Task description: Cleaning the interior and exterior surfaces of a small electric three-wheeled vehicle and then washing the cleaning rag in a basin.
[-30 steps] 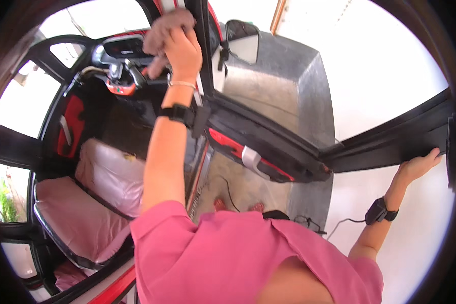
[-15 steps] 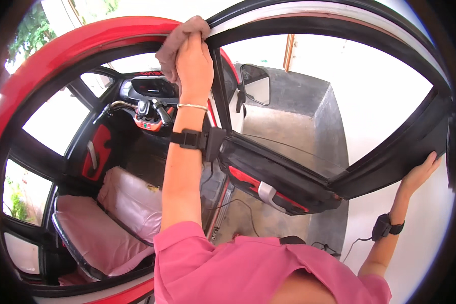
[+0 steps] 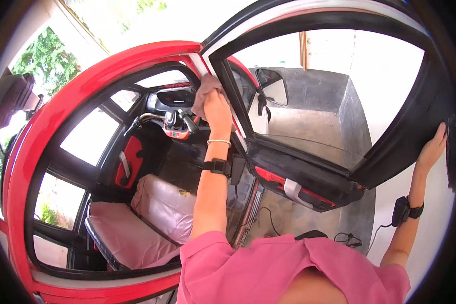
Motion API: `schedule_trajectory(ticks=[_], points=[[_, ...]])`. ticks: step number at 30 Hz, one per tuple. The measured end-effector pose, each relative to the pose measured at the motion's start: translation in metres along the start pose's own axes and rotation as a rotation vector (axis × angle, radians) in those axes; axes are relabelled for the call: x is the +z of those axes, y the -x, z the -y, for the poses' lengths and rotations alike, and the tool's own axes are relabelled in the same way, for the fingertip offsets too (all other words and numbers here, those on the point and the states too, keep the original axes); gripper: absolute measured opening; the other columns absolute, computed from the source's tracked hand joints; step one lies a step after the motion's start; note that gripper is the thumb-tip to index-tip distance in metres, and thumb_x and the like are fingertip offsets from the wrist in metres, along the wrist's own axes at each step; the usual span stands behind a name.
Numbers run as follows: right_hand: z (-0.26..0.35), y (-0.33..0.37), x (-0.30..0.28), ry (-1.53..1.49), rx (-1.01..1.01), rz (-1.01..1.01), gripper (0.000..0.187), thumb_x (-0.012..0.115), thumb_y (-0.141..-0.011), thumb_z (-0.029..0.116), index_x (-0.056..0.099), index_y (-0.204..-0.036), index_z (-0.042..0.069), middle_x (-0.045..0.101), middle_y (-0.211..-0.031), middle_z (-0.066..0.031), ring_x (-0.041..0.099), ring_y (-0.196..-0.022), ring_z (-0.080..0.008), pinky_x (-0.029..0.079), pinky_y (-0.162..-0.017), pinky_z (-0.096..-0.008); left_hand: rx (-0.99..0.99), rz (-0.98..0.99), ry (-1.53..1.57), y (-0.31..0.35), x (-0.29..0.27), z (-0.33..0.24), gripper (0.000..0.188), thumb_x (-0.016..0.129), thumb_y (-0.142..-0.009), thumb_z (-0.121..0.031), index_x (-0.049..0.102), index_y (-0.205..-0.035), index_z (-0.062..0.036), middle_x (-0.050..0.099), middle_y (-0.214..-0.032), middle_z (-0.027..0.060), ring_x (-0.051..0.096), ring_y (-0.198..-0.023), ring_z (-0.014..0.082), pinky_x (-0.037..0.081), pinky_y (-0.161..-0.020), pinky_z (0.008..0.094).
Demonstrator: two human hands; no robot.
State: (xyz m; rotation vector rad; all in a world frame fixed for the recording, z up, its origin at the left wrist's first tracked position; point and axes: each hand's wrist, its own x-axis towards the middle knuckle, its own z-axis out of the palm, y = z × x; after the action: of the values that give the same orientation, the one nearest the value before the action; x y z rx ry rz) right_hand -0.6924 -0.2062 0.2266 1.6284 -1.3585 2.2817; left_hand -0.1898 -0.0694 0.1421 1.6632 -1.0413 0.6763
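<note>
A brownish-pink cloth (image 3: 205, 92) is bunched under my left hand (image 3: 218, 110), whose fingers close over it. The cloth presses on the front door pillar (image 3: 203, 68) of a small red vehicle (image 3: 111, 66), beside the hinge side of the open door (image 3: 309, 175). Out to the right, my right hand (image 3: 431, 148) grips the door's outer black edge, with its fingertips partly hidden there. The door has a black window frame and a red inner panel with a grey handle (image 3: 292, 188).
Inside the vehicle are a handlebar (image 3: 187, 121) and pinkish covered seats (image 3: 131, 230). A side mirror (image 3: 272, 86) sticks out past the door. Cables (image 3: 348, 239) lie on the concrete floor (image 3: 309, 126), near a white wall with a dark grey lower band (image 3: 321, 91).
My left hand has slid the cloth down from the roof corner onto the front pillar. The view has shifted, showing more of the vehicle's left side. My right hand stays at the door edge.
</note>
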Motion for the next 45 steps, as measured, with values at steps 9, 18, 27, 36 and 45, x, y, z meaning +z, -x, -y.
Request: schedule_trajectory(ticks=[9, 18, 27, 36, 45], points=[[-0.001, -0.002, -0.004, -0.034, -0.025, 0.045, 0.053, 0.041, -0.098, 0.035, 0.039, -0.135, -0.003, 0.045, -0.136, -0.0159, 0.042, -0.125, -0.0274, 0.026, -0.107, -0.0312, -0.004, -0.345, 0.098, -0.066, -0.030, -0.051, 0.023, 0.046, -0.090, -0.010, 0.050, -0.100, 0.0098, 0.056, -0.097, 0.0289, 0.054, -0.093, 0.0442, 0.042, -0.082, 0.0439], [0.009, 0.004, -0.004, 0.029, -0.058, 0.034, 0.053, 0.040, -0.098, 0.035, 0.040, -0.135, -0.002, 0.045, -0.136, -0.0160, 0.044, -0.124, -0.0273, 0.027, -0.107, -0.0319, 0.015, -0.244, 0.006, -0.059, 0.000, -0.022, 0.034, 0.043, -0.085, -0.008, 0.047, -0.115, 0.0067, 0.056, -0.107, 0.0310, 0.052, -0.102, 0.0467, 0.042, -0.087, 0.0457], [0.009, 0.003, -0.004, -0.029, -0.035, 0.055, 0.053, 0.040, -0.098, 0.035, 0.040, -0.133, -0.004, 0.046, -0.134, -0.0164, 0.043, -0.124, -0.0278, 0.027, -0.106, -0.0321, -0.029, -0.015, -0.109, -0.019, -0.012, -0.007, 0.027, 0.044, -0.086, -0.010, 0.055, -0.105, 0.0062, 0.059, -0.100, 0.0292, 0.057, -0.094, 0.0435, 0.044, -0.084, 0.0452], [0.021, 0.009, -0.001, 0.005, -0.005, 0.014, 0.053, 0.039, -0.098, 0.036, 0.040, -0.133, -0.004, 0.046, -0.132, -0.0169, 0.044, -0.121, -0.0278, 0.028, -0.105, -0.0324, 0.091, -0.220, -0.166, -0.050, -0.002, -0.014, 0.016, 0.048, -0.085, -0.004, 0.056, -0.097, 0.0026, 0.059, -0.095, 0.0247, 0.056, -0.092, 0.0410, 0.046, -0.080, 0.0449], [0.012, 0.003, 0.001, -0.014, -0.066, 0.016, 0.055, 0.041, -0.098, 0.035, 0.037, -0.135, -0.005, 0.042, -0.137, -0.0190, 0.043, -0.123, -0.0287, 0.029, -0.105, -0.0327, 0.048, 0.016, -0.148, 0.001, -0.005, 0.009, 0.014, 0.049, -0.084, -0.007, 0.058, -0.092, 0.0004, 0.062, -0.087, 0.0202, 0.060, -0.082, 0.0376, 0.048, -0.074, 0.0440]])
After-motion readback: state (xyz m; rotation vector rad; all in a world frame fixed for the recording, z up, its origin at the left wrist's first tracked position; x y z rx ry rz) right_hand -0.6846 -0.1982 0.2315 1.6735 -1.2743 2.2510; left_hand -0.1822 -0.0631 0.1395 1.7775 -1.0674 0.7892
